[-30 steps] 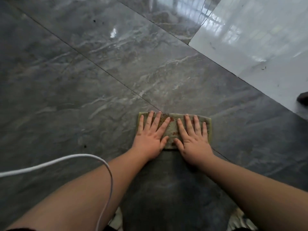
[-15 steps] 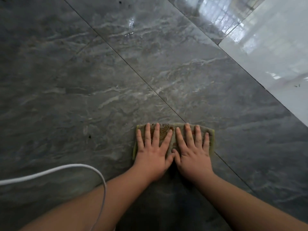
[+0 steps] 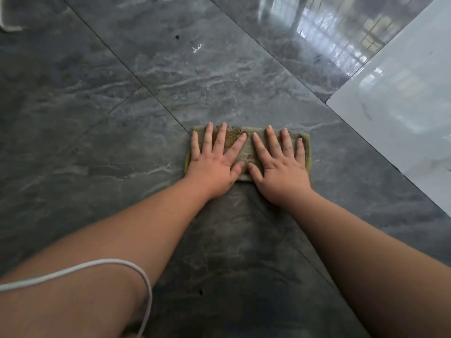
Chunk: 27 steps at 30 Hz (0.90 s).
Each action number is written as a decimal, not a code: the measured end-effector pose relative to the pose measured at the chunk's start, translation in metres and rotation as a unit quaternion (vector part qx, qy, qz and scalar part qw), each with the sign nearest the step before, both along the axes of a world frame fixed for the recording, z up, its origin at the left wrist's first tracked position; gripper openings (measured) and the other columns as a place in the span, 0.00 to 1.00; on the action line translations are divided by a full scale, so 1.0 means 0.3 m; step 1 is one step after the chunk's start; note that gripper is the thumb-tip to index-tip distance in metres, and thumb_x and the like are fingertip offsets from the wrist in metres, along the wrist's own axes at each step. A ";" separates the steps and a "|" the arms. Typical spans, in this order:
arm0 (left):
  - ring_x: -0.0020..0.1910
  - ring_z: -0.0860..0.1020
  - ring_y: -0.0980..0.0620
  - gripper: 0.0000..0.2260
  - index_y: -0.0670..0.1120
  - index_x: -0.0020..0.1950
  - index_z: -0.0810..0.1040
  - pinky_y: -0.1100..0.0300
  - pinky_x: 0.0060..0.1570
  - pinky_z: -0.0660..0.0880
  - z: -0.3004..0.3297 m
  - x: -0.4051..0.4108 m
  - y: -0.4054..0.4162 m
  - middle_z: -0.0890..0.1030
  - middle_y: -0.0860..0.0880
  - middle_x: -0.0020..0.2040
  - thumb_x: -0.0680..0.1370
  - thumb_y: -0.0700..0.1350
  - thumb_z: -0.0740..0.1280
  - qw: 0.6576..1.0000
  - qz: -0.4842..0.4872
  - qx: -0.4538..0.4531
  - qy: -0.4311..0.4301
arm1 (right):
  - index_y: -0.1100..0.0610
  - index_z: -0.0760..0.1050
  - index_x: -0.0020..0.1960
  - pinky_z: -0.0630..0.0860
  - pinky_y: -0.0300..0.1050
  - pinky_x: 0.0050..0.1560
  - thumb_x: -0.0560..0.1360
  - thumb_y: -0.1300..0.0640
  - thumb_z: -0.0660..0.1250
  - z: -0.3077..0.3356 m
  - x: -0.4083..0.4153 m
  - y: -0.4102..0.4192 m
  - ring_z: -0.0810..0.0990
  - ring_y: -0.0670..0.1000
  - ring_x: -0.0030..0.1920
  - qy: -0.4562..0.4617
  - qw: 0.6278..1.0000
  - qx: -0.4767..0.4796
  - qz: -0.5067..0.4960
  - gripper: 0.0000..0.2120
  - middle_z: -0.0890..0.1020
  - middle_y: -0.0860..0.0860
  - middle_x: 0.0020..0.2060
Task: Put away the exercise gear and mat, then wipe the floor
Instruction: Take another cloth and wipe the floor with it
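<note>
Two bare hands press flat on a folded green cloth on the floor: the left hand with fingers spread over the cloth's left half, the right hand with fingers straight over its right half, thumbs nearly meeting at the middle. The cloth lies on dark grey marbled floor tiles, across a grout line, with a glossy white tile off to the right. A white cable loops over the left forearm. Likely risks: the cable could drag under the cloth or snag the arm during a stroke; palms could skid on the shiny, possibly damp tile; dark specks ahead may smear if the soiled cloth is not turned. No containers are in view.
</note>
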<state>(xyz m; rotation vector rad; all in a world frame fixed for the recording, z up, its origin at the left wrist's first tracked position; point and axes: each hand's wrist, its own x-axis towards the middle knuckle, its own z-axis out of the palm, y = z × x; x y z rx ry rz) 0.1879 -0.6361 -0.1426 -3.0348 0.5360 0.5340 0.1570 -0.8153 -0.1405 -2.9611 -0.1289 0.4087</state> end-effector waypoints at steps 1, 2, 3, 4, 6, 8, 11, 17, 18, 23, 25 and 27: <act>0.78 0.37 0.38 0.29 0.62 0.77 0.35 0.32 0.71 0.36 -0.004 0.058 -0.008 0.37 0.44 0.80 0.79 0.65 0.43 1.000 0.000 0.002 -0.008 | 0.42 0.45 0.79 0.38 0.64 0.75 0.78 0.34 0.47 -0.005 0.056 -0.007 0.41 0.57 0.79 -0.007 1.000 0.002 -0.002 0.33 0.47 0.49 0.80; 0.78 0.37 0.38 0.29 0.62 0.77 0.35 0.33 0.71 0.36 -0.008 0.115 -0.016 0.37 0.45 0.80 0.79 0.65 0.42 1.000 0.001 0.003 -0.016 | 0.41 0.45 0.79 0.37 0.63 0.75 0.78 0.34 0.47 -0.009 0.115 -0.015 0.41 0.56 0.79 -0.012 1.000 0.001 -0.004 0.33 0.46 0.48 0.80; 0.78 0.37 0.38 0.29 0.62 0.77 0.36 0.33 0.71 0.36 -0.010 0.169 -0.025 0.37 0.45 0.80 0.79 0.65 0.42 1.000 0.003 0.003 -0.021 | 0.41 0.44 0.79 0.37 0.63 0.75 0.78 0.34 0.46 -0.012 0.173 -0.022 0.40 0.56 0.79 -0.013 1.000 0.000 -0.005 0.33 0.46 0.48 0.80; 0.78 0.37 0.39 0.29 0.63 0.77 0.36 0.33 0.71 0.36 -0.013 0.218 -0.034 0.37 0.45 0.80 0.79 0.65 0.42 1.000 0.006 0.002 -0.025 | 0.40 0.43 0.79 0.37 0.62 0.75 0.77 0.33 0.45 -0.015 0.229 -0.029 0.40 0.55 0.79 -0.012 1.000 -0.002 -0.007 0.32 0.45 0.47 0.80; 0.78 0.37 0.39 0.28 0.63 0.77 0.36 0.34 0.72 0.35 -0.016 0.315 -0.052 0.37 0.46 0.80 0.79 0.65 0.42 0.999 0.014 -0.002 -0.030 | 0.40 0.42 0.79 0.36 0.62 0.75 0.77 0.33 0.44 -0.020 0.334 -0.043 0.39 0.54 0.79 -0.014 1.000 -0.004 -0.008 0.32 0.45 0.47 0.80; 0.78 0.37 0.40 0.28 0.63 0.77 0.36 0.34 0.72 0.36 -0.018 0.411 -0.068 0.37 0.46 0.80 0.80 0.64 0.42 0.999 0.018 -0.006 -0.031 | 0.39 0.42 0.79 0.36 0.62 0.75 0.77 0.33 0.44 -0.020 0.430 -0.056 0.39 0.54 0.79 -0.012 1.000 -0.004 -0.008 0.32 0.44 0.46 0.80; 0.78 0.37 0.40 0.27 0.64 0.77 0.36 0.34 0.72 0.35 -0.018 0.549 -0.085 0.37 0.47 0.80 0.80 0.64 0.43 1.000 0.017 -0.010 -0.024 | 0.39 0.40 0.78 0.35 0.62 0.75 0.77 0.33 0.43 -0.022 0.562 -0.074 0.38 0.54 0.79 -0.006 1.000 -0.007 -0.009 0.32 0.42 0.46 0.80; 0.78 0.36 0.42 0.27 0.66 0.76 0.37 0.36 0.72 0.34 -0.023 0.711 -0.097 0.36 0.49 0.80 0.79 0.64 0.45 1.000 0.006 -0.013 -0.016 | 0.41 0.40 0.79 0.36 0.62 0.75 0.78 0.34 0.42 -0.035 0.677 -0.080 0.38 0.54 0.79 -0.020 0.999 -0.013 -0.024 0.32 0.42 0.46 0.80; 0.78 0.36 0.43 0.27 0.66 0.76 0.37 0.36 0.72 0.34 -0.022 0.723 -0.097 0.36 0.49 0.80 0.79 0.64 0.45 1.000 0.002 -0.013 -0.014 | 0.41 0.40 0.79 0.36 0.62 0.75 0.78 0.34 0.42 -0.035 0.681 -0.078 0.37 0.55 0.79 -0.018 0.999 -0.014 -0.027 0.32 0.41 0.46 0.80; 0.78 0.34 0.43 0.27 0.66 0.76 0.36 0.36 0.72 0.33 0.009 0.697 -0.102 0.33 0.49 0.79 0.80 0.63 0.45 0.999 0.017 -0.015 0.024 | 0.43 0.37 0.79 0.34 0.62 0.75 0.80 0.36 0.43 0.003 0.675 -0.063 0.34 0.55 0.78 0.031 0.999 -0.006 -0.033 0.32 0.38 0.47 0.79; 0.77 0.33 0.43 0.27 0.66 0.75 0.35 0.36 0.72 0.33 0.012 0.632 -0.084 0.33 0.49 0.79 0.80 0.63 0.45 0.999 0.022 -0.014 0.031 | 0.43 0.36 0.79 0.34 0.62 0.75 0.80 0.36 0.44 0.009 0.625 -0.047 0.34 0.55 0.78 0.037 0.999 -0.005 -0.028 0.32 0.37 0.48 0.79; 0.77 0.32 0.43 0.27 0.66 0.75 0.35 0.36 0.72 0.32 0.016 0.547 -0.054 0.33 0.49 0.79 0.80 0.63 0.46 0.999 0.024 -0.015 0.037 | 0.43 0.36 0.79 0.33 0.62 0.74 0.79 0.36 0.44 0.014 0.545 -0.023 0.33 0.55 0.78 0.044 0.999 0.000 -0.019 0.32 0.37 0.48 0.79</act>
